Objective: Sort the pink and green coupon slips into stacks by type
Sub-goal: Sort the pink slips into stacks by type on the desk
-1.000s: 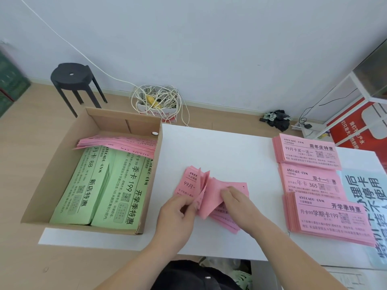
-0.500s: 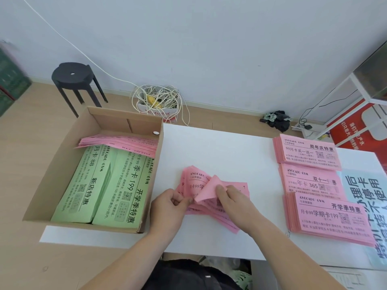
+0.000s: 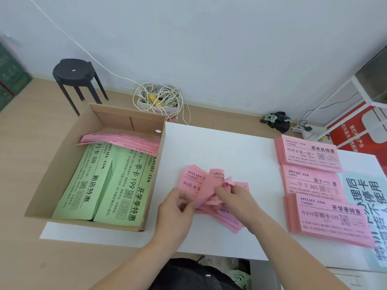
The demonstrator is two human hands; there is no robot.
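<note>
Pinching the near-left edge of a loose pink pile (image 3: pixel 191 182) with the left grip (image 3: pixel 176 208), fingers curled in, thumb on top. Pinching a crumpled slip (image 3: pixel 227 181) at the top of that same pile with the right grip (image 3: pixel 237 197), fingertips bent round its corner. Between the two grips, bent upward, a second slip (image 3: pixel 209 185). Under and just in front of both grips, fanned out flat on the white table (image 3: pixel 219 147), the rest of the pile.

Well to the right of the right grip, in a row running away from the person, three neat pink stacks, each with a different heading: near stack (image 3: pixel 328 216), middle stack (image 3: pixel 310 182), far stack (image 3: pixel 307 152). Further right again, just beside them, a pale blue sheet (image 3: pixel 364 195).

Left of the left grip, at the table's left end, a cardboard box (image 3: pixel 94 126). Inside it, side by side, a left green stack (image 3: pixel 83 185) and a right green stack (image 3: pixel 125 185), with a pink heap (image 3: pixel 125 140) lying across their far ends.

Beyond the box, on the floor, a black stool (image 3: pixel 73 72) and a tangle of white cord (image 3: pixel 159 97).
</note>
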